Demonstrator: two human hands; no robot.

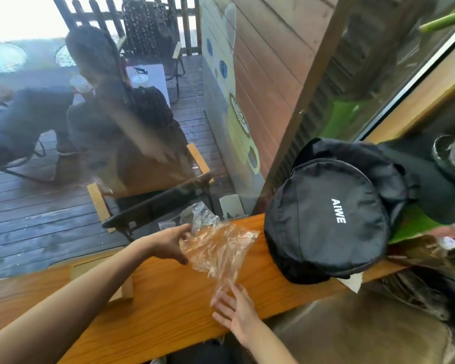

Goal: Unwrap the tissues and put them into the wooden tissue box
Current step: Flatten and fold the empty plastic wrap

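A crumpled clear plastic wrapper (218,248) lies on the wooden counter (168,298) by the window glass. My left hand (168,243) reaches forward and grips the wrapper's left edge between thumb and fingers. My right hand (234,308) is flat over the counter with fingers spread, its fingertips touching the wrapper's lower tail. A light wooden box (124,285) sits on the counter under my left forearm, mostly hidden by it. No tissues are visible.
A round black bag (326,219) marked AIWE sits on the counter just right of the wrapper. The window glass (142,153) runs along the counter's far edge, with a deck, chairs and seated people beyond. A wooden post (300,114) stands behind the bag.
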